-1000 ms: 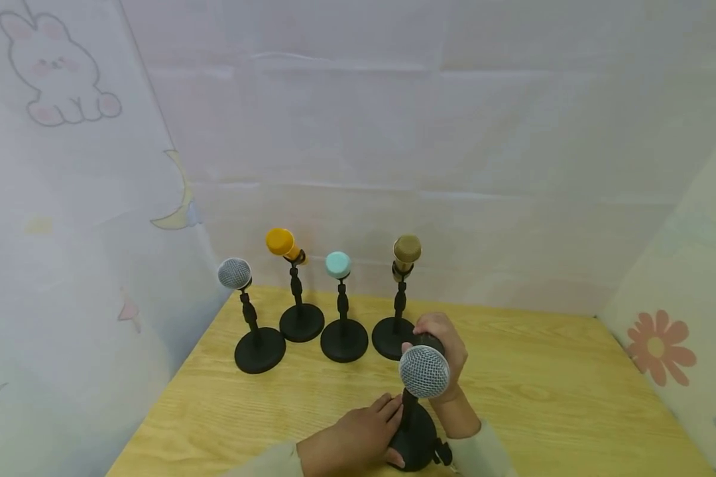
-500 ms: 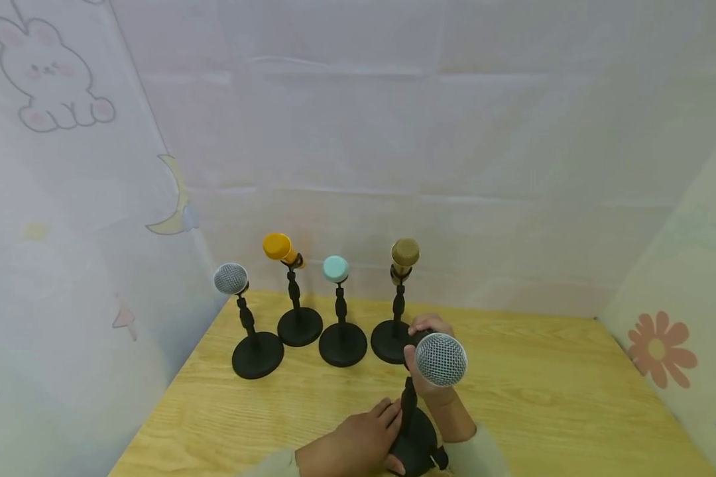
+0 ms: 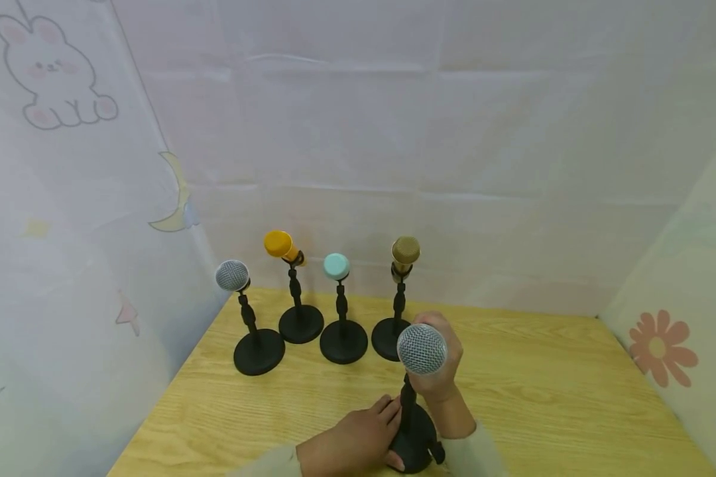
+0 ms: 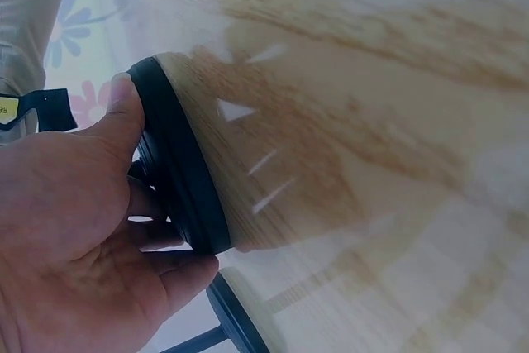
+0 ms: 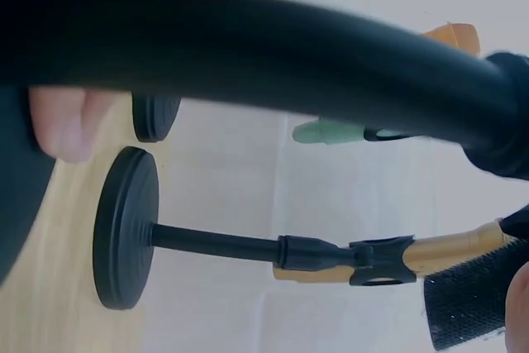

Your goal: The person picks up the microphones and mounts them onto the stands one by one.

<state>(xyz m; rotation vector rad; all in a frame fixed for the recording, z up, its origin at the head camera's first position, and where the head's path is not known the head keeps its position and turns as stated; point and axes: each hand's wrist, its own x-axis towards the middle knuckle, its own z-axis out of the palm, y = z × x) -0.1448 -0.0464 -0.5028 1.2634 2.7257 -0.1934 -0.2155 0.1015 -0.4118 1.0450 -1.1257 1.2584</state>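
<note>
My right hand [image 3: 440, 361] grips a microphone with a silver mesh head [image 3: 421, 349] above a black microphone stand [image 3: 414, 440]. Its handle is mostly hidden, and I cannot tell whether it sits in the stand's clip. My left hand [image 3: 358, 434] holds the round base [image 4: 186, 159] at its edge, the thumb [image 4: 124, 109] on one side and fingers on the other. In the right wrist view the stand's pole [image 5: 273, 55] crosses close up, with left-hand fingertips [image 5: 62, 126] at the base and a bit of my right hand [image 5: 519, 320] at the edge.
Behind, on the wooden table [image 3: 543, 397], stand microphones on black stands: a silver-headed one [image 3: 233, 275], a yellow one [image 3: 279, 244], a mint one [image 3: 337, 266] and a gold one [image 3: 406, 250]. The gold one's base is just beyond my right hand. A pale sheet [image 3: 394, 132] hangs behind.
The microphone head swung right, then back left and slightly up, with my right hand turning around it. My left hand has stayed on the base.
</note>
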